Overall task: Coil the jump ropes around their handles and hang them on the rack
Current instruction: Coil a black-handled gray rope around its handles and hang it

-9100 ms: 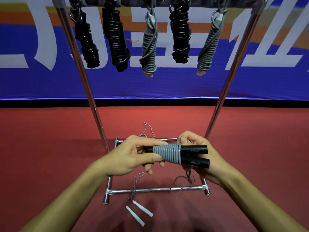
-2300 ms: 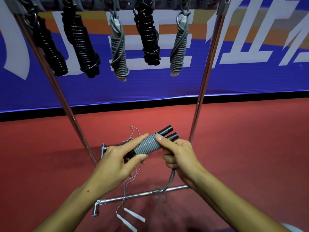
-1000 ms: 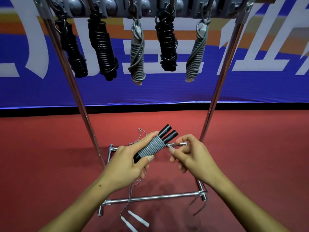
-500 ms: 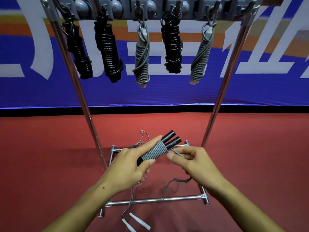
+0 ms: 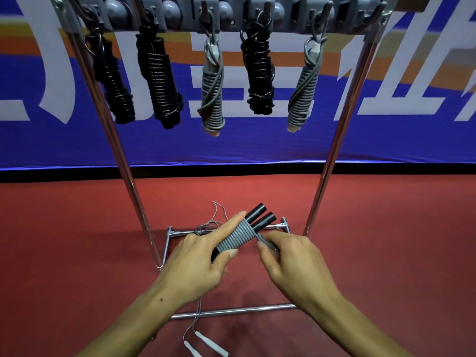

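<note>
Left hand (image 5: 198, 264) grips the two black handles (image 5: 260, 219) side by side, index finger laid along the top, thumb underneath pressing the grey coil (image 5: 235, 238) — a closed hold w/ handles tilted up to the right, well above the red floor (image 5: 77, 253). Right hand (image 5: 291, 256) pinches the loose rope end (image 5: 265, 242) just beside the last turn; fingers curled around it, how much rope is left I can't tell.

Step in hand looks like finishing the wrap, i.e. tucking or looping the tail. To do it well: keep tension w/ the right hand so turns stay tight and flush, keep left thumb on the coil so nothing slips, leave a loop big enough for a hook.

Room: the rack (image 5: 334, 140) has five bundles hanging already, three black, two grey. The rightmost hook (image 5: 374, 11) looks free, right of the last grey bundle (image 5: 304, 81) and close to the right upright, so approach from the front, not sideways. Base bars (image 5: 231, 310) sit under the hands; a thin rope w/ white handles (image 5: 203, 343) lies across the front bar — watch feet and any dangling tail there. Open floor either side of the frame.
</note>
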The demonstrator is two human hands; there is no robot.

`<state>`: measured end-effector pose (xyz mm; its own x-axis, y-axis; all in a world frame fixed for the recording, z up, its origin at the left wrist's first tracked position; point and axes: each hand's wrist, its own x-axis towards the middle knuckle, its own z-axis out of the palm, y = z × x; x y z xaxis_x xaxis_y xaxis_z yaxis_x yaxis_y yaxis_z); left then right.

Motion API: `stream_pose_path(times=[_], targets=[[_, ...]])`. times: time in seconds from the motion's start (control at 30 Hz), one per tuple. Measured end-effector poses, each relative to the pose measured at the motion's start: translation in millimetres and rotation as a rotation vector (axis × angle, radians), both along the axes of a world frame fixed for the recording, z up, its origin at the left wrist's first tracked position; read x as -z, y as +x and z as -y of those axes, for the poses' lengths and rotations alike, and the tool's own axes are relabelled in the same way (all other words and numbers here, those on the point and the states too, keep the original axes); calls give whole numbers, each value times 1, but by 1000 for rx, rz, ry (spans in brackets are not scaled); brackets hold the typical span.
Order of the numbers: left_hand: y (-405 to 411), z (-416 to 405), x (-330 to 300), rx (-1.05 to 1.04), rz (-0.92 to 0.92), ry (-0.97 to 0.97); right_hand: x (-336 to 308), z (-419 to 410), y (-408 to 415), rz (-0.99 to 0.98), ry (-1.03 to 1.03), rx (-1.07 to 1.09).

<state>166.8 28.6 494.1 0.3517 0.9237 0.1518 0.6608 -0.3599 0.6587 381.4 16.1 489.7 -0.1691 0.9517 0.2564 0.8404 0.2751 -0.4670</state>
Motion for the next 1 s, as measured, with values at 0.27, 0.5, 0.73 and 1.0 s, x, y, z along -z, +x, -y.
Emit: stream_pose_path(times=[0.27,0.5,0.73,1.0], targets=[[-3,-3,5,-13,-78,-28,6,-5,3,344,247,-37],[-10,-7,10,-11,-238,-158,6,-21,20,572,374,-147],[-16,-4,2,164,-276,-311,22,-34,27,488,391,-429],[-19,-5,-1,194,-310,-249,20,-35,27,428,316,-490]])
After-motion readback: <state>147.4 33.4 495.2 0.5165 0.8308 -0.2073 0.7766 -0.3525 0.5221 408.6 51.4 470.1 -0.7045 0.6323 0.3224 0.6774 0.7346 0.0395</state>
